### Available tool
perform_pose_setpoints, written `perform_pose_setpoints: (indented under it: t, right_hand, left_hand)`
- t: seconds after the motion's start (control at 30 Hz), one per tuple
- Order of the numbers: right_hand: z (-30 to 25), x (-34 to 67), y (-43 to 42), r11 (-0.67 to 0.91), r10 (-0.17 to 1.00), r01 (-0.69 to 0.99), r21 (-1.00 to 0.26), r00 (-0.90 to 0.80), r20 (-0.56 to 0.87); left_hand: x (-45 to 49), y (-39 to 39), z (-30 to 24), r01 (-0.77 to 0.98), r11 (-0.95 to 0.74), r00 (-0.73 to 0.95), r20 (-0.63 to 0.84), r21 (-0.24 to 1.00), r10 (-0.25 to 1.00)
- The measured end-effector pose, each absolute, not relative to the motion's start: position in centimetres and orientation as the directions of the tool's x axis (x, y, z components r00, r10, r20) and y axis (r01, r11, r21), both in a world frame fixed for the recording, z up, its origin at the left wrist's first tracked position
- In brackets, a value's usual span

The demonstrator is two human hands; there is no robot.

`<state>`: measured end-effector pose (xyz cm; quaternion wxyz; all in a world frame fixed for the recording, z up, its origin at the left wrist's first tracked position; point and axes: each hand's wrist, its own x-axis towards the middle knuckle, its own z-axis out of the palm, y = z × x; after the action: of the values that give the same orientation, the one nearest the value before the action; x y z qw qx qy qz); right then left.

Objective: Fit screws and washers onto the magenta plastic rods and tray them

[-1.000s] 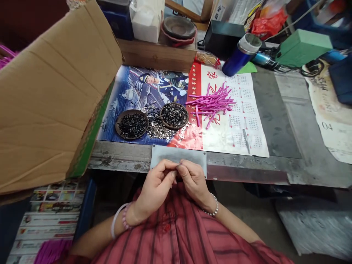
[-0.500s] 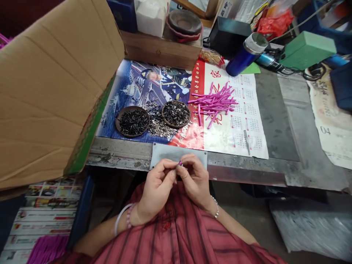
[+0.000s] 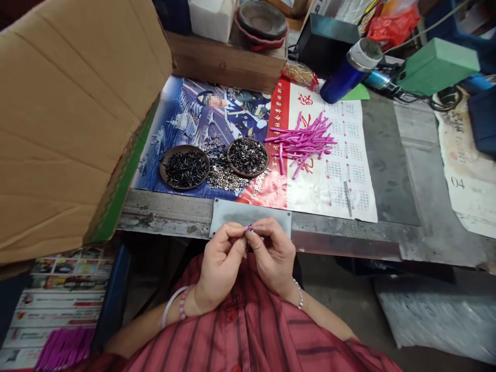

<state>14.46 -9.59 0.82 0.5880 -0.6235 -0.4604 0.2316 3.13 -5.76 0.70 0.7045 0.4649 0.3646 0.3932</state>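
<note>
My left hand [image 3: 222, 266] and my right hand [image 3: 273, 253] meet just over the table's front edge. Both are closed in a pinch at the fingertips. Between them shows the tip of a small purple piece [image 3: 250, 228]; its colour is like the purple sticks on the table, and the rest is hidden by my fingers. Beyond my hands lie a dish of black screws [image 3: 185, 166] and a second dish of dark small parts [image 3: 248, 157]. Small metal washers [image 3: 225, 178] are scattered around and between the dishes. To their right is a heap of purple sticks [image 3: 304, 142].
A large cardboard box [image 3: 81, 113] rises at the left. A grey metal plate [image 3: 232, 213] sits at the table edge. A silver pen-like tool [image 3: 347, 198] lies on the calendar poster [image 3: 360, 170]. A blue flask [image 3: 349, 72] and a green box [image 3: 437, 67] stand at the back right.
The whole view has shifted slightly. My hands stay pinched together at the purple piece, with only a small movement of the fingers. The dishes and the heap look the same.
</note>
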Motion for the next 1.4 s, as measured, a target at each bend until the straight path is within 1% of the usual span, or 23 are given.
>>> perform_pose_setpoints:
  t: [0.17,0.27,0.4,0.47,0.53,0.57,0.63,0.67,0.7,0.73,0.77,0.83,0.87,0.9,0.97,1.0,1.07,1.13,1.2,1.27,1.3,1.33,1.4]
  right_hand:
    - [0.6,14.3,-9.4,0.112,0.819,0.459,-0.881,0.459,0.343]
    - [0.3,14.6,-9.5,0.097,0.837,0.538,-0.837,0.411,0.361]
    - [0.2,14.9,-9.6,0.170,0.880,0.528,-0.832,0.299,0.370]
    - [0.3,15.1,-9.5,0.208,0.862,0.498,-0.842,0.313,0.398]
    - [0.2,15.4,-9.3,0.170,0.874,0.424,-0.890,0.353,0.334]
    - [0.1,15.6,-9.1,0.117,0.900,0.344,-0.931,0.359,0.246]
    - [0.0,16.1,-8.8,-0.016,0.939,0.117,-0.993,0.342,0.025]
    - [0.0,16.4,-8.7,-0.055,0.932,0.006,-0.998,0.358,-0.050]
    - [0.0,16.7,-8.7,-0.057,0.910,-0.073,-0.996,0.406,-0.082]
    - [0.0,16.9,-8.7,-0.033,0.882,-0.103,-0.994,0.465,-0.077]
    - [0.1,17.1,-8.8,-0.005,0.858,-0.087,-0.996,0.511,-0.049]
    - [0.2,17.7,-9.2,0.004,0.840,0.001,-1.000,0.542,0.003]
    - [0.2,18.1,-9.4,-0.020,0.840,0.036,-0.999,0.542,0.003]
    - [0.1,18.6,-9.7,-0.045,0.832,0.057,-0.997,0.555,-0.005]
    - [-0.1,19.6,-10.3,-0.070,0.773,0.080,-0.994,0.635,-0.003]
    - [-0.3,20.1,-10.6,-0.077,0.744,0.091,-0.993,0.668,0.004]
    - [-0.5,20.6,-11.3,-0.097,0.736,0.112,-0.989,0.677,0.005]
    - [-0.5,20.6,-12.1,-0.126,0.772,0.124,-0.984,0.635,-0.018]
    - [-0.4,20.4,-12.8,-0.137,0.798,0.133,-0.982,0.602,-0.030]
    - [-0.1,20.5,-13.4,-0.136,0.797,0.147,-0.980,0.604,-0.020]
    - [-0.1,20.7,-13.7,-0.137,0.791,0.158,-0.978,0.611,-0.012]
    - [0.0,20.9,-14.0,-0.139,0.789,0.171,-0.975,0.614,-0.005]
    - [0.0,21.4,-14.2,-0.149,0.801,0.206,-0.967,0.598,0.004]
  left_hand:
    - [3.3,-6.4,0.4,-0.221,0.222,0.452,-0.102,0.950,0.886]
    - [3.5,-6.6,0.5,-0.221,0.247,0.467,-0.120,0.944,0.876]
    - [3.1,-6.5,1.0,-0.209,0.198,0.433,-0.091,0.958,0.897]
    - [2.9,-6.5,1.2,-0.207,0.172,0.423,-0.070,0.963,0.903]
    - [2.9,-6.7,1.4,-0.209,0.198,0.443,-0.088,0.958,0.892]
    - [3.0,-6.8,1.4,-0.214,0.222,0.459,-0.103,0.951,0.883]
    - [3.2,-7.0,1.4,-0.223,0.255,0.480,-0.122,0.941,0.869]
    - [3.1,-7.0,1.4,-0.217,0.252,0.484,-0.121,0.943,0.867]
    - [3.0,-6.7,1.4,-0.195,0.234,0.489,-0.112,0.952,0.865]
    - [2.7,-6.3,1.4,-0.154,0.193,0.498,-0.093,0.969,0.862]
    - [2.1,-5.6,1.2,-0.099,0.122,0.512,-0.054,0.988,0.858]
    - [0.5,-3.5,0.8,0.038,-0.110,0.560,0.070,0.993,0.826]
    - [-0.4,-2.2,0.4,0.117,-0.254,0.590,0.138,0.960,0.795]
    - [-1.3,-1.0,0.0,0.204,-0.390,0.624,0.187,0.898,0.758]
    - [-1.9,1.2,-0.9,0.370,-0.599,0.692,0.219,0.710,0.688]
    - [-1.6,1.8,-1.3,0.418,-0.670,0.732,0.210,0.613,0.648]
    - [0.6,2.0,-1.9,0.408,-0.778,0.819,0.185,0.478,0.543]
    - [4.0,1.3,-2.2,0.303,-0.842,0.899,0.160,0.446,0.408]
    - [6.6,0.5,-2.2,0.203,-0.862,0.944,0.140,0.464,0.298]
    - [6.9,0.4,-1.9,0.130,-0.850,0.955,0.165,0.511,0.246]
    - [6.2,0.8,-1.8,0.125,-0.833,0.947,0.185,0.539,0.262]
    - [5.1,1.3,-1.8,0.152,-0.808,0.927,0.201,0.568,0.316]
    - [2.8,2.4,-1.8,0.281,-0.756,0.866,0.183,0.591,0.465]
